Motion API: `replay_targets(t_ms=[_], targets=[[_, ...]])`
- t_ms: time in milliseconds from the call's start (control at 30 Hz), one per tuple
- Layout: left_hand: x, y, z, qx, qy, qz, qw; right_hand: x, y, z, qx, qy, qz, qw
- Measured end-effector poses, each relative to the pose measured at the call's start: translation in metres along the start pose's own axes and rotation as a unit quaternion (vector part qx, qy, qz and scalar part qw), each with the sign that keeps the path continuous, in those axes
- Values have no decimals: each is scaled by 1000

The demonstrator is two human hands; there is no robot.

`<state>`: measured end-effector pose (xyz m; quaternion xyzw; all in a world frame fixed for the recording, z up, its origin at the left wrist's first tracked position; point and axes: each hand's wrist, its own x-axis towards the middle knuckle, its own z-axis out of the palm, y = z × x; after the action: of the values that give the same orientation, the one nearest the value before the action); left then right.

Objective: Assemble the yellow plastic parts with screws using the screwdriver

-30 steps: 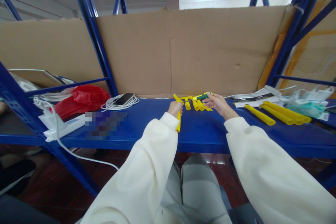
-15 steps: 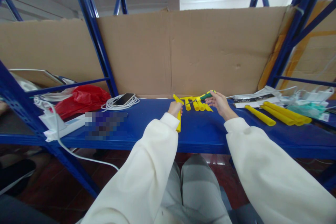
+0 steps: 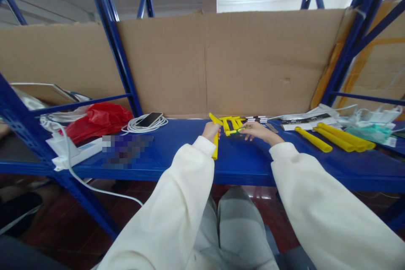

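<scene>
My left hand (image 3: 210,132) is closed around a yellow T-shaped plastic piece (image 3: 215,152), its crosspiece above the fist and its tube-like handle below. To the right, my right hand (image 3: 257,130) hangs low over the shelf, fingertips closed on the handle of a green-and-yellow screwdriver (image 3: 234,131). The screwdriver lies nearly level, and its shaft cannot be made out. Just behind it, several similar yellow pieces (image 3: 225,125) lie side by side, partly covered by the screwdriver and hand.
Loose yellow tubes (image 3: 335,138) lie on the blue shelf (image 3: 186,164) at right, near a white packet (image 3: 308,119). Small black-and-white strips (image 3: 256,119) lie at the back. A phone (image 3: 150,120) rests on coiled white cable at left, near a red bag (image 3: 100,120). Cardboard (image 3: 247,63) stands behind.
My right hand has turned and moved down and slightly left with the screwdriver, away from the piece in my left hand. The black-and-white strips now show. My left hand has hardly moved.
</scene>
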<state>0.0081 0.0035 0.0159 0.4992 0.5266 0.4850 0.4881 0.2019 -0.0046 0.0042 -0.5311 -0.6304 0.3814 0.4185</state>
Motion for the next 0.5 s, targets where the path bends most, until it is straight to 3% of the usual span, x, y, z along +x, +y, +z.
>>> replay_targets(t_ms=[100,267,333,400,500], targets=[[-1,3,-1,-1,0,1,1000,4,10,-1,-82,-26,-23,996],[-1,6,-4,3,13,9,1000,13,16,-10,-138,1,-59,989],[1,6,-5,10,21,12,1000,17,18,-18,-193,52,-67,978],[3,6,-6,17,29,23,999,20,22,-30,-277,146,-46,949],[7,5,-9,30,36,61,997,19,34,-50,-377,246,69,890]])
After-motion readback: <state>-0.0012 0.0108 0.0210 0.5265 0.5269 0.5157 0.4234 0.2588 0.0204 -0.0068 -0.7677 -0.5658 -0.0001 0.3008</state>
